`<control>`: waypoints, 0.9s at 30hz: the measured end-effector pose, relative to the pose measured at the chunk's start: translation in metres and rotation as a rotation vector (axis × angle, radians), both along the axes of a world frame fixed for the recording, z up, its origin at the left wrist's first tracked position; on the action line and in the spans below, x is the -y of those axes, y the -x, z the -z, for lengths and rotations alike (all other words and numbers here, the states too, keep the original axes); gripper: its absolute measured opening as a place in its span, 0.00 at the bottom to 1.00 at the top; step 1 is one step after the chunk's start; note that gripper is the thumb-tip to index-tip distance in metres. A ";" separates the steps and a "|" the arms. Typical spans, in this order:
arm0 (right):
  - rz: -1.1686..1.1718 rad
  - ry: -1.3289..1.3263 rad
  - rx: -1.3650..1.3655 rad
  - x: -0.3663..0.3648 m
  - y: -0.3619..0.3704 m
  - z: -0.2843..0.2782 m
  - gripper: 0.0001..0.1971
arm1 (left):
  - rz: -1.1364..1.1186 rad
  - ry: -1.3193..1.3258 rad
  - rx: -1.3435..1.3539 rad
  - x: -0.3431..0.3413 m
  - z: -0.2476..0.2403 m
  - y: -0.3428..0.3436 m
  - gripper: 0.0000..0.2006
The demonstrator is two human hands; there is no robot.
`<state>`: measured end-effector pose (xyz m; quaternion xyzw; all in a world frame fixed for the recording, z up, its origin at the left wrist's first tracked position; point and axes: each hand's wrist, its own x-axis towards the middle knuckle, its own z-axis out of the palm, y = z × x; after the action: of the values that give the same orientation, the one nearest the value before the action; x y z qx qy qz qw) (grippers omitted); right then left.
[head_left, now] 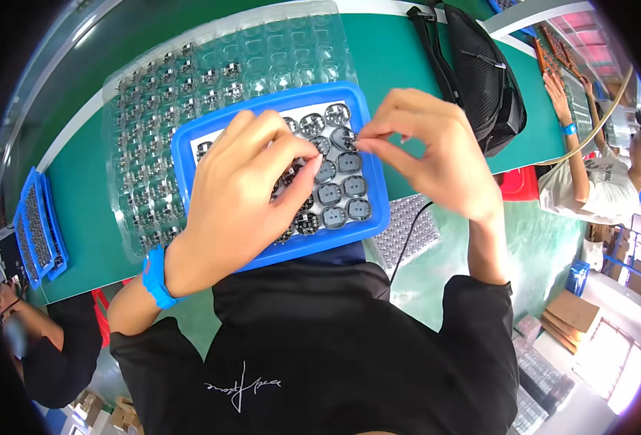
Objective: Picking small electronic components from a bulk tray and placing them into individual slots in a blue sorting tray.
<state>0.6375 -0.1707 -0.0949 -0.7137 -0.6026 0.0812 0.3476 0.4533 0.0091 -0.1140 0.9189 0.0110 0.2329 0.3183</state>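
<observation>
A blue tray lies before me, lined in white and set with rows of small round parts. Those at the right are plain grey discs; others, such as the one at the far edge, carry dark and silvery circuit pieces. My right hand pinches the edge of a round grey part at the tray's right side. Over the tray's left half, my left hand has thumb and forefinger closed beside a round part. Whatever its fingertips hold is too small to make out.
Behind the tray a clear blister tray holds small circuit pieces in many pockets. A black backpack rests at the far right. Blue trays stand at the left. Co-workers sit on both sides, one at the right.
</observation>
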 end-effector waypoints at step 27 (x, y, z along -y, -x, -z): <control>0.305 0.076 0.240 -0.016 0.038 0.021 0.06 | 0.079 -0.300 -0.028 -0.006 0.010 -0.019 0.06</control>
<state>0.5996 -0.1549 -0.1163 -0.8140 -0.5212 -0.0352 0.2542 0.4720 0.0149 -0.1241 0.9590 -0.0555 0.2064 0.1863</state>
